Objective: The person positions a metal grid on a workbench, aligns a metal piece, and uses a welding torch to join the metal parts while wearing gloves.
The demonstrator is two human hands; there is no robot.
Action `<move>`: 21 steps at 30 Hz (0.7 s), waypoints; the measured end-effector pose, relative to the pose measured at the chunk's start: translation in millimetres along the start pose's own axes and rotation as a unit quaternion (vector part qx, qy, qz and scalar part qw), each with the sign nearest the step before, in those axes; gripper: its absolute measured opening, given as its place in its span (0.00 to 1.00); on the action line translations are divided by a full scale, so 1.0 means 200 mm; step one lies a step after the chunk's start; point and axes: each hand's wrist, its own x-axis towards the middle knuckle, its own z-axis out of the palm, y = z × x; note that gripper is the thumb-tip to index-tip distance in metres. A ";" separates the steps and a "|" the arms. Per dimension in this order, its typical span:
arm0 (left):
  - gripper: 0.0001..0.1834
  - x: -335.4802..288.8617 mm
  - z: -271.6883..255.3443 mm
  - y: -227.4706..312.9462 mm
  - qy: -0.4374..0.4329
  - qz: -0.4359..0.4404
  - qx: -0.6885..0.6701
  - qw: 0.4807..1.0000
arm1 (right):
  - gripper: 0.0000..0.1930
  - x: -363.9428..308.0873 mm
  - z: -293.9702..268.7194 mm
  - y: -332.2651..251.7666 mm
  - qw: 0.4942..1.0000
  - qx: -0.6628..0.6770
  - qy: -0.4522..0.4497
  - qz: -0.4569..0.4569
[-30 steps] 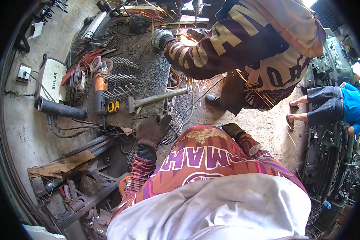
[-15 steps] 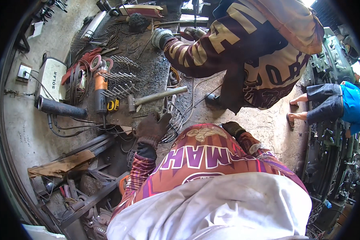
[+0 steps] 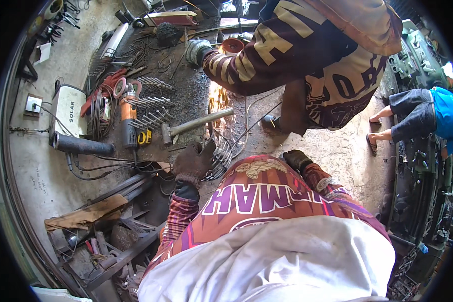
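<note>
My left hand (image 3: 193, 162), in a dark brown work glove, is at the near edge of the workbench, thumb apart from the fingers. It is open, beside several bent metal rods (image 3: 221, 160); whether it touches them I cannot tell. Just beyond it lies a hammer (image 3: 199, 124) with a metal handle, its head to the left. My right hand (image 3: 298, 159), also gloved, rests open by my right knee, fingers partly visible and holding nothing I can see. Across the bench, a co-worker's gloved hand (image 3: 196, 52) is near an angle grinder with a red disc (image 3: 232, 46).
Bright sparks (image 3: 218, 98) fall along the bench's right edge. An orange grinder (image 3: 128, 113), a yellow tape measure (image 3: 144, 137), rows of metal pins (image 3: 153, 103) and a white box (image 3: 69, 108) are at left. Scrap metal (image 3: 123, 236) lies lower left. Another person (image 3: 428, 116) stands at right near machinery.
Sparks now stream down from the co-worker's grinder, whose red disc has come into sight. My hands stay nearly where they were; the whole view has shifted slightly.
</note>
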 end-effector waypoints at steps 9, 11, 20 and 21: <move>0.36 0.00 0.02 -0.02 0.018 -0.010 -0.014 1.000 | 0.14 0.16 0.09 0.13 0.999 0.034 0.006 0.023; 0.35 0.00 0.03 -0.01 0.031 -0.010 -0.012 0.999 | 0.14 0.22 0.14 0.27 0.998 -0.030 0.003 -0.049; 0.30 0.01 0.08 -0.05 0.044 -0.029 -0.011 0.999 | 0.18 0.12 0.14 0.48 0.977 -0.161 -0.004 -0.136; 0.30 0.01 0.09 -0.03 0.041 -0.033 -0.012 0.999 | 0.21 0.09 0.14 0.53 0.969 -0.197 -0.016 -0.149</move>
